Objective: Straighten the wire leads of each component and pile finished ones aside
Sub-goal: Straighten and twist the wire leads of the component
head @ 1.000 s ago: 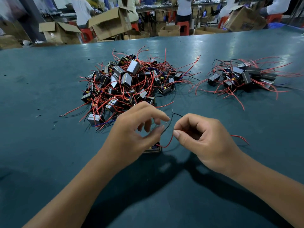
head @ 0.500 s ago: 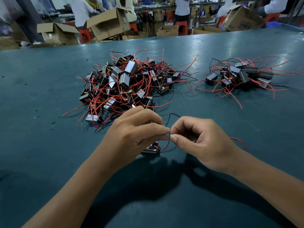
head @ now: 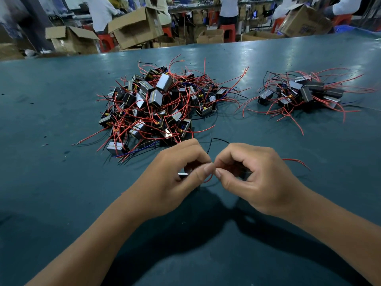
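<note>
A small dark component (head: 183,175) sits low over the near counter (head: 61,193), held in the left hand (head: 175,178); both the left and the right hand (head: 253,178) pinch its red lead (head: 208,178), grips closed. Unsorted pile (head: 160,104) far left, smaller pile (head: 305,93) far right

obstacles: big pile (head: 160,106), small pile (head: 305,93) | free: gap between, seemingly
</note>
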### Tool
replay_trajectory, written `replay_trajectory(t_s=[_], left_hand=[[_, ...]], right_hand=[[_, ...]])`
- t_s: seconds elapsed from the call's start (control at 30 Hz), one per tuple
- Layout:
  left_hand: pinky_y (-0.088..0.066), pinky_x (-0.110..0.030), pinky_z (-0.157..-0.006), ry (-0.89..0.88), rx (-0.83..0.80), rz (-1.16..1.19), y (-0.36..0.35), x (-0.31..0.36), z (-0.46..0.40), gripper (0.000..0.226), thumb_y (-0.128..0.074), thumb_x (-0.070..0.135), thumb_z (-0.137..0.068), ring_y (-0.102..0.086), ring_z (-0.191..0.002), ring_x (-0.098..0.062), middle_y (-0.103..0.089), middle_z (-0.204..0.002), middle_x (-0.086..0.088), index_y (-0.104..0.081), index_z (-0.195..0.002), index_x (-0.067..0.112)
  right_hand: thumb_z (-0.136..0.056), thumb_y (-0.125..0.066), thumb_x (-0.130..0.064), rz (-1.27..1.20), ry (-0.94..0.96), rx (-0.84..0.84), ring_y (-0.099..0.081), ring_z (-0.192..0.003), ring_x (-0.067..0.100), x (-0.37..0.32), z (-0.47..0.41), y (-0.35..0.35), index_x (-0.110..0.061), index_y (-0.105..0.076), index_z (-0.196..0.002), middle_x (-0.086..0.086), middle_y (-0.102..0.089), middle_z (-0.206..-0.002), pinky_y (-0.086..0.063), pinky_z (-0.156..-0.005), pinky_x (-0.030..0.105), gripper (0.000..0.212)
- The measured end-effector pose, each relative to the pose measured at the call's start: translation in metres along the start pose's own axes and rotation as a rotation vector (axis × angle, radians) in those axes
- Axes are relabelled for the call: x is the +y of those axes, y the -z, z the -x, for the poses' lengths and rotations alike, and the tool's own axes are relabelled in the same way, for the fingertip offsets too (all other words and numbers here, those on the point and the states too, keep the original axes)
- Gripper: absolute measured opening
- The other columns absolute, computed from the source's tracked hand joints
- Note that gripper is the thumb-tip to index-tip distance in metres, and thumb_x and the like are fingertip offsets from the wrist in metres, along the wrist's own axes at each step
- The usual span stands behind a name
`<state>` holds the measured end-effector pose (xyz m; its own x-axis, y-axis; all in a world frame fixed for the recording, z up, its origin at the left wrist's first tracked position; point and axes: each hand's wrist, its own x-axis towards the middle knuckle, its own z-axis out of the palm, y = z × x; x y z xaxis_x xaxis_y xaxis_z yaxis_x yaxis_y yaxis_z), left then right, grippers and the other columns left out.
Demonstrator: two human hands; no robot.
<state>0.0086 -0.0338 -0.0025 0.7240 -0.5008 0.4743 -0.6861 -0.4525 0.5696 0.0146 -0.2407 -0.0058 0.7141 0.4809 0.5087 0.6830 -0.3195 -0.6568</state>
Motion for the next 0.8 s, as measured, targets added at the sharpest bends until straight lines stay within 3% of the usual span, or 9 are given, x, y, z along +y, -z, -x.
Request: replay_trajectory(t_s=[0.1, 0.2, 0.3, 0.37, 0.43, 0.53, 0.7, 0.8], left_hand=[[-0.033, -0.014, -0.054, 0.268, 0.018, 0.308, -0.006, 0.004, 0.000, 0.020, -0.062, 0.026, -0.095, -0.042, -0.056, -0.003, -0.051, -0.064, 0.011, -0.065, -0.078, 0.015], [-0.031, -0.013, -0.050, 0.354, 0.065, 0.412, -0.008, 0.005, -0.001, 0.021, -0.068, 0.029, -0.092, -0.037, -0.052, -0.005, -0.049, -0.058, 0.008, -0.071, -0.075, 0.016], [-0.041, -0.013, -0.060, 0.276, 0.087, 0.282, 0.001, 0.002, 0.001, 0.015, -0.064, 0.026, -0.093, -0.054, -0.062, -0.002, -0.064, -0.070, 0.011, -0.074, -0.083, 0.021], [-0.045, -0.022, -0.063, 0.190, 0.137, 0.167, 0.008, -0.001, 0.000, 0.009, -0.066, 0.018, -0.092, -0.059, -0.070, -0.010, -0.066, -0.080, 0.010, -0.075, -0.091, 0.021], [-0.047, -0.032, -0.065, 0.070, 0.166, 0.063, 0.009, -0.003, 0.000, 0.013, -0.072, 0.011, -0.087, -0.059, -0.075, -0.018, -0.064, -0.089, 0.005, -0.075, -0.098, 0.016], [-0.047, -0.027, -0.070, -0.063, 0.152, -0.068, 0.006, -0.006, -0.001, 0.017, -0.077, 0.014, -0.084, -0.058, -0.079, -0.013, -0.062, -0.094, -0.002, -0.077, -0.100, 0.013], [-0.047, -0.035, -0.067, -0.211, 0.178, -0.242, 0.004, -0.010, -0.002, 0.009, -0.074, 0.015, -0.090, -0.059, -0.077, -0.025, -0.063, -0.090, -0.004, -0.080, -0.094, 0.010], [-0.043, -0.028, -0.069, -0.279, 0.159, -0.335, 0.009, -0.011, -0.002, 0.012, -0.071, 0.018, -0.093, -0.052, -0.075, -0.020, -0.066, -0.091, -0.002, -0.080, -0.096, 0.011]], right_hand=[[-0.085, -0.067, -0.010, 0.029, -0.005, 0.025, -0.052, -0.063, 0.003, 0.001, 0.000, -0.002, -0.012, -0.067, -0.082, -0.017, -0.057, -0.070, -0.037, -0.062, 0.009, 0.003], [-0.086, -0.067, -0.011, -0.041, -0.078, 0.038, -0.052, -0.060, 0.001, 0.005, -0.001, -0.002, -0.016, -0.065, -0.080, -0.020, -0.056, -0.064, -0.035, -0.059, 0.008, 0.009], [-0.087, -0.065, -0.018, -0.097, -0.127, 0.026, -0.050, -0.058, 0.002, 0.007, -0.001, -0.001, -0.018, -0.064, -0.080, -0.019, -0.057, -0.064, -0.036, -0.058, 0.009, 0.007], [-0.087, -0.065, -0.022, -0.125, -0.149, 0.018, -0.050, -0.058, 0.001, 0.009, 0.000, -0.001, -0.021, -0.064, -0.080, -0.016, -0.058, -0.065, -0.038, -0.058, 0.012, 0.007], [-0.087, -0.064, -0.023, -0.165, -0.172, 0.007, -0.049, -0.060, 0.000, 0.010, 0.000, -0.002, -0.022, -0.063, -0.080, -0.010, -0.059, -0.066, -0.040, -0.057, 0.017, 0.007], [-0.088, -0.064, -0.023, -0.201, -0.180, -0.027, -0.046, -0.060, 0.001, 0.011, 0.000, -0.002, -0.021, -0.064, -0.081, -0.009, -0.057, -0.065, -0.039, -0.057, 0.018, 0.007], [-0.089, -0.065, -0.021, -0.216, -0.165, -0.071, -0.046, -0.058, 0.000, 0.011, 0.001, -0.002, -0.022, -0.063, -0.081, -0.013, -0.057, -0.066, -0.038, -0.058, 0.013, 0.007], [-0.089, -0.064, -0.021, -0.228, -0.165, -0.080, -0.046, -0.058, 0.000, 0.011, 0.001, -0.002, -0.022, -0.063, -0.082, -0.014, -0.057, -0.066, -0.038, -0.058, 0.013, 0.007]])
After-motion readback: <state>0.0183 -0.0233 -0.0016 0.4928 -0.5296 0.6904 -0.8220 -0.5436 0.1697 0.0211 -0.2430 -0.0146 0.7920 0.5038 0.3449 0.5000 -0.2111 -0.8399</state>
